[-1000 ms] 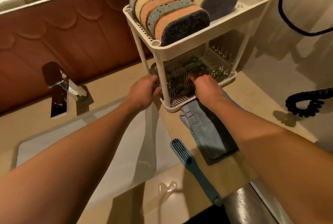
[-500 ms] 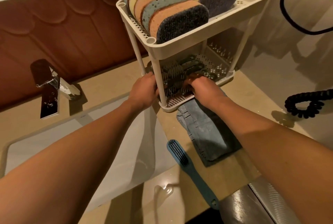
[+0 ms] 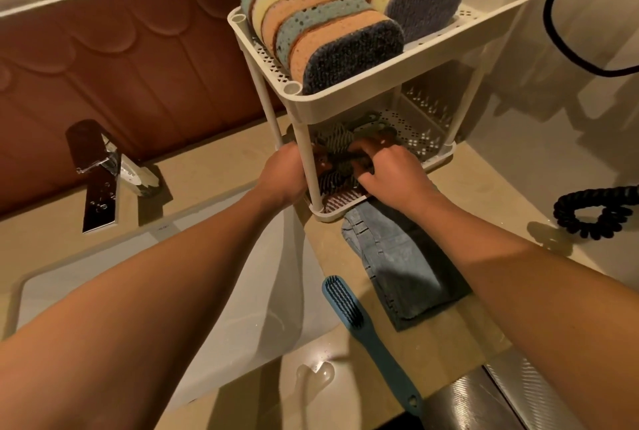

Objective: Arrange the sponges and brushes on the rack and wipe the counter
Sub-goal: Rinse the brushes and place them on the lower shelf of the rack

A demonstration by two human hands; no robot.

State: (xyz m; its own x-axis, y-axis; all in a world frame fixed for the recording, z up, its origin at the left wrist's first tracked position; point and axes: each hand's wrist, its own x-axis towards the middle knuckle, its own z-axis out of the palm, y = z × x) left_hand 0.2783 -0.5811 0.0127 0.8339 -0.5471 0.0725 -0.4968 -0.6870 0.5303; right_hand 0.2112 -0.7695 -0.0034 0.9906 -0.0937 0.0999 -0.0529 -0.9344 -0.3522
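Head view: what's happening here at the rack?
A person has both bare hands in the lower tier of the cream plastic two-tier rack. The right hand grips a bunch of dark-bristled brushes lying there. The left hand reaches in at the corner post, its fingers hidden. Multicoloured sponges stand on edge in two rows on the upper tier. A blue long-handled brush lies on the beige counter beside a folded grey-blue cloth, not yet racked.
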